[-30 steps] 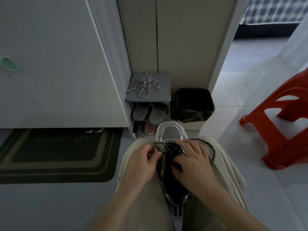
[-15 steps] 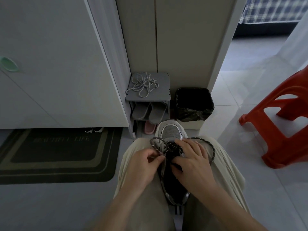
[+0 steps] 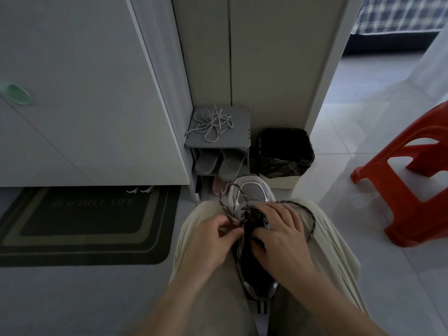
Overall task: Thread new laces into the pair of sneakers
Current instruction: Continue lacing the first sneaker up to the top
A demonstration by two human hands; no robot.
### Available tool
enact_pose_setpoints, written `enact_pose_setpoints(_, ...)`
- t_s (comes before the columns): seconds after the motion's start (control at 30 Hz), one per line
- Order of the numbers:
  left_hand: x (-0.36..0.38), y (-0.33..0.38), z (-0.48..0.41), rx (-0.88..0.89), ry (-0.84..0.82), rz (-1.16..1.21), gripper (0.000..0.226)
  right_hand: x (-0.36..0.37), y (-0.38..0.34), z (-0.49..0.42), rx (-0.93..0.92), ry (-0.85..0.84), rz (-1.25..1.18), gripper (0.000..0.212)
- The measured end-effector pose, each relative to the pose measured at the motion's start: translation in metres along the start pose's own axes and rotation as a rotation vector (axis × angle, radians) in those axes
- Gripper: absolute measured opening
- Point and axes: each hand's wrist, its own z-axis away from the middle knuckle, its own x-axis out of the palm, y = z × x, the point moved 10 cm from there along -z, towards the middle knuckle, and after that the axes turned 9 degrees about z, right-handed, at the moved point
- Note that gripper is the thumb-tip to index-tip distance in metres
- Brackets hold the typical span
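Sneaker point(image 3: 252, 192) lies lengthwise on the person's lap, in the groove between the beige trouser legs point(image 3: 334, 251), its grey toe jutting past the far edge at the knees and its heel toward the body. Compared with half a second ago, the dark lace point(image 3: 312, 221) on the left side stands in a taller loop that now arches up over the toe, while the other run still curves wide across the right knee. Both hands sit at the laced part, one on each side of the tongue. The left hand point(image 3: 208, 241) pinches the lace between thumb and forefinger, just beside the sneaker's left row of eyelets. The right hand point(image 3: 281, 234) grips nothing; its fingers lie spread and fairly straight over the lacing, thumb tucked toward the dark tongue.
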Motion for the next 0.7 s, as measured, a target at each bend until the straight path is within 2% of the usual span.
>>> enact_pose_setpoints(0.13,-0.006,0.007,0.000,0.053,0.076,-0.019,0.017,-0.003,0.005,0.000,0.023,0.008,-0.015,0.024)
enact_pose_setpoints(0.23,-0.017,0.005,-0.002,0.007,0.114,0.061,0.019,-0.006,0.007,-0.002,0.035,0.025,-0.023,0.022)
enact_pose_setpoints(0.43,-0.044,0.001,-0.003,-0.093,0.228,0.256,0.006,-0.008,0.002,-0.005,0.047,0.108,-0.117,0.023)
enact_pose_setpoints(0.6,-0.041,0.005,0.000,-0.098,0.134,0.057,0.010,-0.008,0.005,-0.003,0.066,0.141,-0.182,0.022)
enact_pose_setpoints(0.7,-0.043,-0.002,0.000,-0.145,0.071,-0.181,0.022,-0.011,0.022,0.000,0.125,0.148,-0.217,0.019)
